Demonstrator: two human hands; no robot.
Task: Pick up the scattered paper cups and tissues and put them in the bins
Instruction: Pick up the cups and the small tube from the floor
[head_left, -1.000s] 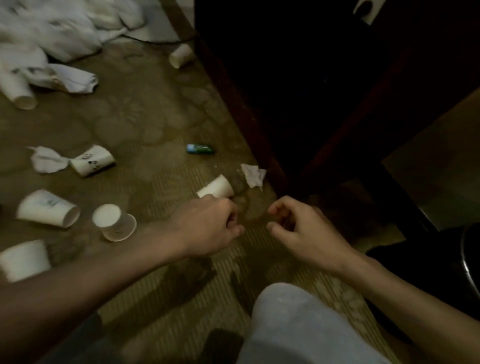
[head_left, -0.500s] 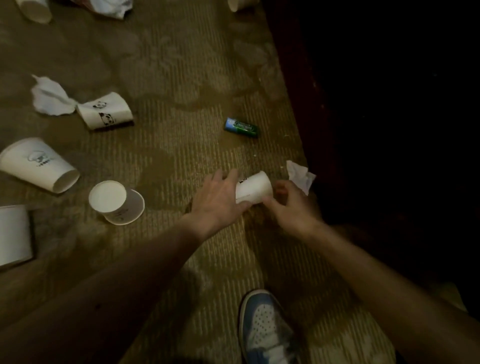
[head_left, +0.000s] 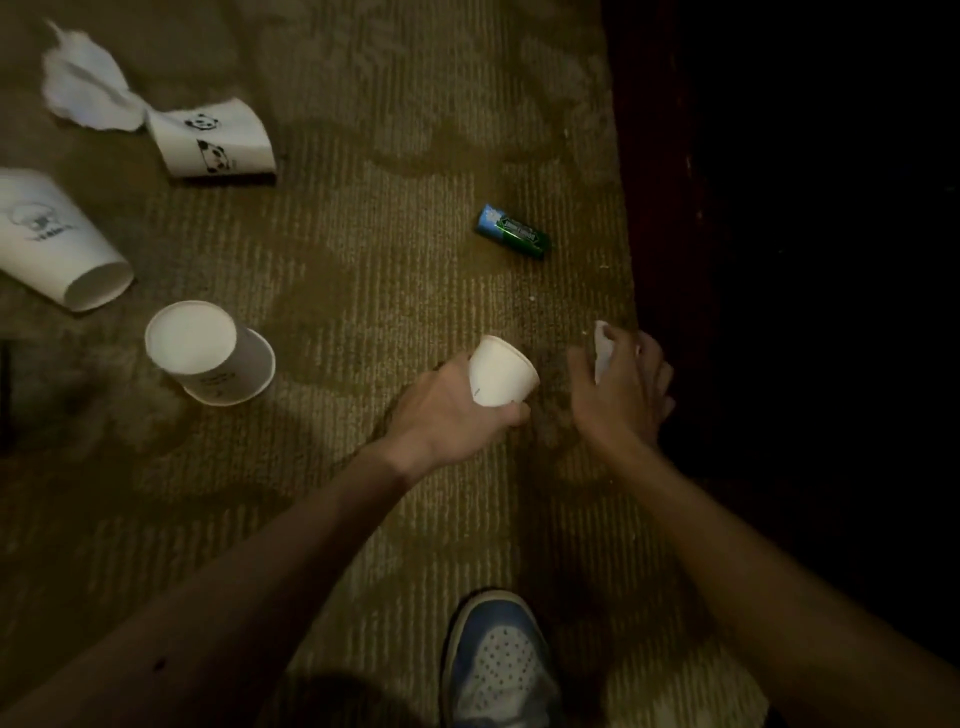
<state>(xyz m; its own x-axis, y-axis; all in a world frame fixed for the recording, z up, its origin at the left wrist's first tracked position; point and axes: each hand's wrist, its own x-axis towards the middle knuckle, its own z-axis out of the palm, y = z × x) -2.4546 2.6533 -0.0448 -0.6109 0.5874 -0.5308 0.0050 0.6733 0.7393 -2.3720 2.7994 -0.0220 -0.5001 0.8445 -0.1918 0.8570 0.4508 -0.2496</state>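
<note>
My left hand (head_left: 447, 410) grips a small white paper cup (head_left: 501, 371) just above the carpet. To its right, my right hand (head_left: 621, 387) closes its fingers over a white crumpled tissue (head_left: 602, 348) beside the dark furniture edge. More cups lie at the left: an overturned cup (head_left: 208, 353), a large printed cup (head_left: 52, 239) on its side and a flattened panda cup (head_left: 218, 140). Another white tissue (head_left: 88, 88) touches the panda cup's upper left. No bin is in view.
A small green and blue packet (head_left: 513, 231) lies on the brown carpet (head_left: 363, 234). Dark wooden furniture (head_left: 727, 208) fills the right side. My blue and white shoe (head_left: 501, 665) stands at the bottom centre.
My left hand has taken the small cup fully into its grip and lifted it. My right hand has let go of the cup and moved right onto the tissue.
</note>
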